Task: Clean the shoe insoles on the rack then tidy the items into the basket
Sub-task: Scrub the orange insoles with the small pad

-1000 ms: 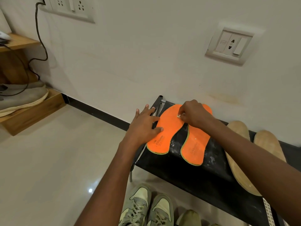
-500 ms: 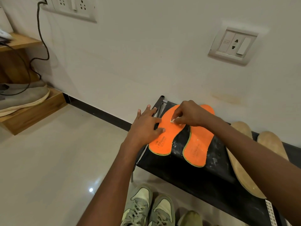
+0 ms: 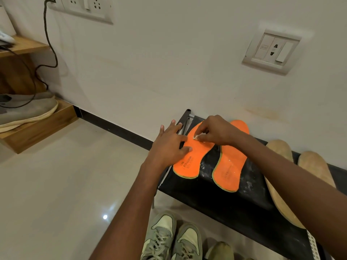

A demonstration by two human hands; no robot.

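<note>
The right hand pinches a small white wipe and presses it on the left orange insole, in the middle of the frame. The left hand lies flat with straight fingers on that insole's edge and holds it down. The insole looks thin, light and bendy, so it would likely slide without that flat hand. It may be best picked up by its edge. The other orange insole lies just beside it on the black rack. Two tan insoles lie at the right. I see no basket.
</note>
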